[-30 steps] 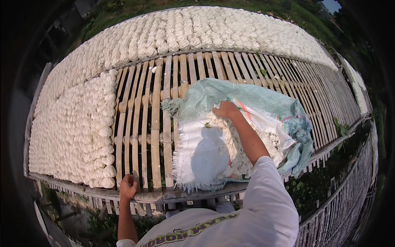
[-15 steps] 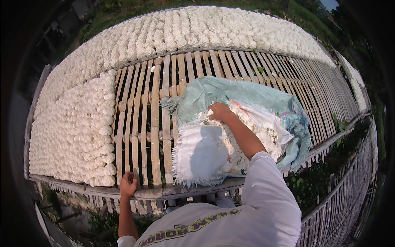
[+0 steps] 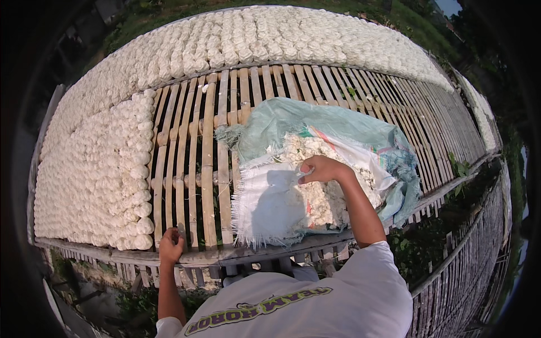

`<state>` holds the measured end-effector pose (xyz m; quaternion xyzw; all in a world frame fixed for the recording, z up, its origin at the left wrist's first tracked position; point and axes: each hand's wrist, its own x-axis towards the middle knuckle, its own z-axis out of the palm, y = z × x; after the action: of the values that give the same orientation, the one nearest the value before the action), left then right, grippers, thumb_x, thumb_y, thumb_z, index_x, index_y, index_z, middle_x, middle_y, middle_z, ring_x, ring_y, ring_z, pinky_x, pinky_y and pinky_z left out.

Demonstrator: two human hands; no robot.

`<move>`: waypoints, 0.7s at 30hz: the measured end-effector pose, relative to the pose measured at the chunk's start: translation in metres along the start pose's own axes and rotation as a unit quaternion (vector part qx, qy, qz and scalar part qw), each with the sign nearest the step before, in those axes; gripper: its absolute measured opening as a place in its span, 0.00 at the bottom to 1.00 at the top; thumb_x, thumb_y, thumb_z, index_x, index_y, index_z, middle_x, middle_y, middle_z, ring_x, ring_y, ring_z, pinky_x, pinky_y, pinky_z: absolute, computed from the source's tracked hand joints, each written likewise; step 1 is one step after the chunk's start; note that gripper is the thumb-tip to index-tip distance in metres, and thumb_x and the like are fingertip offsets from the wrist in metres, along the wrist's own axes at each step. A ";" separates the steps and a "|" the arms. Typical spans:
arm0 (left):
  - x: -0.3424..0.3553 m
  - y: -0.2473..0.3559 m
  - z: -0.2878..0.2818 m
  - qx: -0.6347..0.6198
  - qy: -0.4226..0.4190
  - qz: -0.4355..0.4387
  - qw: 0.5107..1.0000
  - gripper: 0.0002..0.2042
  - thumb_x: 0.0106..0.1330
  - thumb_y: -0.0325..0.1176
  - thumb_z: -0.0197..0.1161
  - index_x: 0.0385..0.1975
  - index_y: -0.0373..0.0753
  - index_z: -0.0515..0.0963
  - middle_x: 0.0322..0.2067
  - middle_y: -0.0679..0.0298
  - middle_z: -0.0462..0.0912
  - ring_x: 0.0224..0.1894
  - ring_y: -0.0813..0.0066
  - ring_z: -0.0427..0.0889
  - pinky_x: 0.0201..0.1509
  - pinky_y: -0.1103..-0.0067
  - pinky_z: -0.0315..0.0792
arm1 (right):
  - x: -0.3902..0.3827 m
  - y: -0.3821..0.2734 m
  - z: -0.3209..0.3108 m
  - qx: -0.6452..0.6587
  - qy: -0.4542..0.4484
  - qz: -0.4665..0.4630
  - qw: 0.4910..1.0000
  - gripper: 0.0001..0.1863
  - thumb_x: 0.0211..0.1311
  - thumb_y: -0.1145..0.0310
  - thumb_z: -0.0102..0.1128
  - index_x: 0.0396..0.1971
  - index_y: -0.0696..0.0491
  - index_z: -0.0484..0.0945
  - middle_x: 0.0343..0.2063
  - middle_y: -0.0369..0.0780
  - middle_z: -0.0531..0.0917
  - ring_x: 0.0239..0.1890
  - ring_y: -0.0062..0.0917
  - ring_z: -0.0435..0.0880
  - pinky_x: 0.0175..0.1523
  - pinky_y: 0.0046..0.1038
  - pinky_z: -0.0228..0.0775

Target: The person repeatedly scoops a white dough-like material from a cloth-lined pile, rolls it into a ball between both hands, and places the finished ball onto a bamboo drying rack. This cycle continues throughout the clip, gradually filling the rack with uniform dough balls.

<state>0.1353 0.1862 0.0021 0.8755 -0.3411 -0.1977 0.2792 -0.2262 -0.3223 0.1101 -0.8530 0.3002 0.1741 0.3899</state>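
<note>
My right hand is over an opened sack, fingers bent and thumb near the fingertips in a pinch. Whatever it pinches, if anything, is hidden; the fingertips are by the frayed white flap. Beneath and around the hand lies loose, crumbly white material on the sack. The sack's pale green woven side is bunched behind it. At the near edge of the bamboo rack, my left hand has curled fingers, close to the front rail; what they hold, if anything, cannot be seen.
Bamboo slats with gaps form the rack's top. Round white lumps sit in tight rows at left, and more rows run along the far side. A slatted bamboo structure stands at lower right beside green plants.
My right hand has come nearer and slightly right, from the far part of the crumbly pile. The white lump seen at its fingertips before no longer shows. My left hand stays by the front rail.
</note>
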 end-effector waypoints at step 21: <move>0.001 -0.002 -0.001 -0.005 0.026 -0.018 0.999 0.12 0.64 0.33 0.67 0.41 0.32 0.82 0.31 0.54 0.87 0.34 0.61 0.88 0.41 0.68 0.80 | 0.105 0.045 0.016 -0.348 0.249 0.078 0.901 0.15 0.62 0.62 0.70 0.48 0.48 0.88 0.44 0.46 0.90 0.50 0.42 0.90 0.54 0.45 0.84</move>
<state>0.1369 0.1871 0.0017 0.8851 -0.3166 -0.1813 0.2890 -0.1767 -0.3731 0.0187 -0.9238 0.3731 0.0792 -0.0336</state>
